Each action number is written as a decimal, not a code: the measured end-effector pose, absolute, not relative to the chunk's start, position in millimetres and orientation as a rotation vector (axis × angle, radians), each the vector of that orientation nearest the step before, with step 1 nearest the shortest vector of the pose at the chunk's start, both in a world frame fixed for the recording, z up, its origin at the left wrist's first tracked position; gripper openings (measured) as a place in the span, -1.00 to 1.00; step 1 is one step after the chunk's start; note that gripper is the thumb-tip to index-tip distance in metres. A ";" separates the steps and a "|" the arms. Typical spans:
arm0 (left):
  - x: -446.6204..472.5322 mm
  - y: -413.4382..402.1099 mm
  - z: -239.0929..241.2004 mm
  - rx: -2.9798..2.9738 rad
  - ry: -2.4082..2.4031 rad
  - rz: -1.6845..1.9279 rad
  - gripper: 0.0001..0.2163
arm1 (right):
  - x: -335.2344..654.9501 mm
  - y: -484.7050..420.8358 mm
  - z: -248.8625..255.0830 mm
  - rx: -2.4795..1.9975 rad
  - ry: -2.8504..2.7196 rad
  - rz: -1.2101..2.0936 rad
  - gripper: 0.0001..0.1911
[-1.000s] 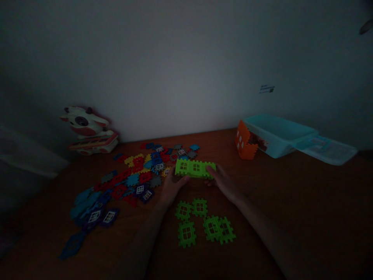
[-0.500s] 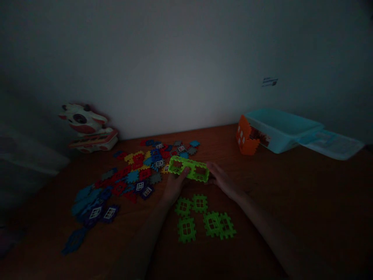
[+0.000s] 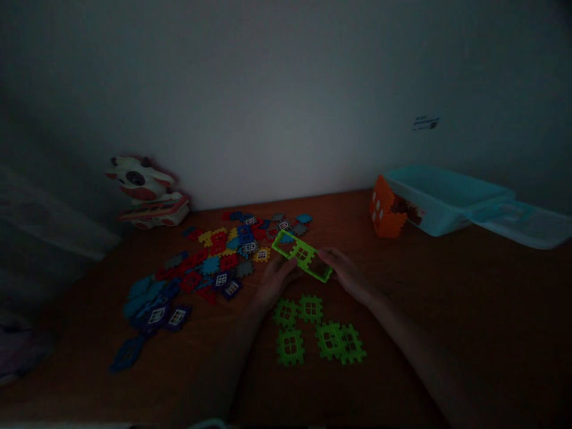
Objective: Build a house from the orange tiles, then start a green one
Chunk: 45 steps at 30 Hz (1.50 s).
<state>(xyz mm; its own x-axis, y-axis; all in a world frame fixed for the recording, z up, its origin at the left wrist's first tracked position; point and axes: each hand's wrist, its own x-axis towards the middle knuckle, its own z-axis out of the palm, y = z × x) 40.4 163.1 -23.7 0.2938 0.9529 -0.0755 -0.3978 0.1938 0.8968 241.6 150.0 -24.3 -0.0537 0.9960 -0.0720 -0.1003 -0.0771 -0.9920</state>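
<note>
A lime-green structure of joined toothed building tiles (image 3: 302, 254) is held between my two hands above the table. Its long frame tilts down to the right, with a window-pattern tile in its middle and openings at each side. My left hand (image 3: 277, 280) grips its lower left edge, thumb near the middle tile. At the right end, my right hand (image 3: 342, 267) has its fingers closed round the edge. Below my hands several loose green window tiles lie flat, among them one at the lower left (image 3: 290, 346) and one at the top (image 3: 310, 308).
Many mixed red, blue, yellow and grey tiles (image 3: 211, 265) spread across the left of the wooden table. A cow-shaped toy keyboard (image 3: 152, 193) stands behind them. At the right are an orange tile structure (image 3: 385, 208), a pale blue bin (image 3: 465, 199) and its lid (image 3: 527, 223).
The green structure has turned in my hands, its right end dipping lower and its middle window tile now facing me. The whole view has shifted slightly.
</note>
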 end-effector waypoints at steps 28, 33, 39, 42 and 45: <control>40.1 168.0 -23.3 0.934 0.774 1.102 -0.56 | 241.4 155.8 -32.5 -0.980 -1.107 1.431 -0.57; 40.5 168.5 -22.9 0.921 0.782 1.104 -0.54 | 243.7 158.9 -37.0 -0.963 -1.136 1.432 -0.57; 40.3 169.2 -26.2 0.948 0.794 1.128 -0.54 | 243.3 159.4 -37.4 -0.962 -1.212 1.389 -0.55; 39.5 170.8 -30.9 1.001 0.824 1.107 -0.54 | 242.7 155.6 -28.1 -0.976 -1.217 1.366 -0.55; 39.4 172.8 -36.0 1.045 0.873 1.102 -0.52 | 244.9 150.5 -17.0 -1.019 -1.224 1.367 -0.57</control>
<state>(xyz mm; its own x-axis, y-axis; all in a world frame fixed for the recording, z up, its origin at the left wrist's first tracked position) 39.4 172.8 -36.0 0.2403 0.9696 -0.0471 -0.2681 0.1129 0.9567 244.9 150.5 -17.0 -0.1494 0.9884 0.0282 -0.1364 0.0076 -0.9906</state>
